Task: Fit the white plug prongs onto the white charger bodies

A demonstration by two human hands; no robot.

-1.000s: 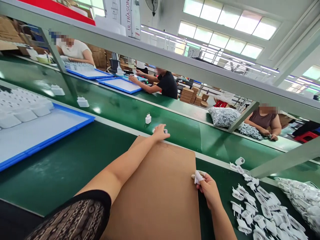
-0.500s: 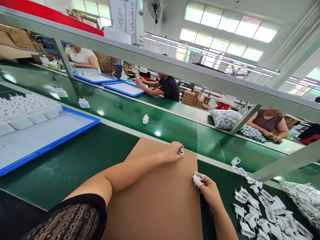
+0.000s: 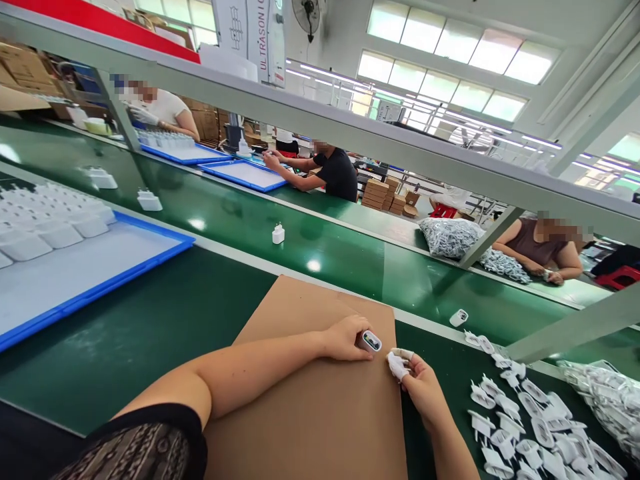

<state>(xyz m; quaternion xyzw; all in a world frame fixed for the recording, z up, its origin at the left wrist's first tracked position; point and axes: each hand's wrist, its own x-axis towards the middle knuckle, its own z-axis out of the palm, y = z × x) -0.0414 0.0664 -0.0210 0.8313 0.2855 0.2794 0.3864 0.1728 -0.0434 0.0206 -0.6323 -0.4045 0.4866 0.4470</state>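
My left hand (image 3: 347, 339) is closed round a white charger housing (image 3: 371, 341), its open end turned to the right with circuit parts showing inside. It is held over a brown cardboard sheet (image 3: 320, 413). Just to the right, by the sheet's edge, my right hand (image 3: 419, 380) pinches a white plug cover (image 3: 397, 365). White finger covers are on some of its fingertips. A small gap separates the two pieces. Many loose white plug covers (image 3: 515, 427) with pins lie in a heap right of my right hand.
Beyond the sheet runs a green conveyor belt (image 3: 340, 267) carrying white chargers (image 3: 279, 233). At left is a blue-rimmed tray (image 3: 145, 283) with rows of chargers. A slanted metal frame (image 3: 320, 120) crosses ahead. A plastic bag (image 3: 607, 393) of parts lies right. Co-workers sit across the belt.
My left hand has come from the belt's edge toward me and right, bringing the charger housing near the plug cover. My right hand has barely moved. Chargers on the belt have shifted left.
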